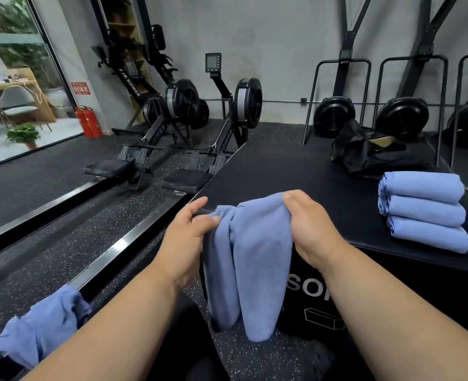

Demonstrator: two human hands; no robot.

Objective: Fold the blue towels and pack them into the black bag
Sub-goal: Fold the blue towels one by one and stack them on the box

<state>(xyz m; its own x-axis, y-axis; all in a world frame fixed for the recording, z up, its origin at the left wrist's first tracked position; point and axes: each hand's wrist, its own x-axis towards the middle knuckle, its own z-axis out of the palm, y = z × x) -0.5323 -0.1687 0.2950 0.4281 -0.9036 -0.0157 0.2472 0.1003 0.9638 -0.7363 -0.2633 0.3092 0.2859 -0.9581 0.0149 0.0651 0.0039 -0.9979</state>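
Observation:
A blue towel hangs in loose folds in front of the black box, held up between both hands. My left hand pinches its left top edge with thumb and fingers. My right hand grips the right top edge, fingers curled over the cloth. Three folded blue towels lie stacked on the box's right side. The black bag sits crumpled and open at the box's far right corner. More unfolded blue towel cloth lies on a black rail at the lower left.
Rowing machines stand on the speckled rubber floor to the left and behind the box. Fan bikes with black frames line the grey back wall. Red fire extinguishers stand by the glass door.

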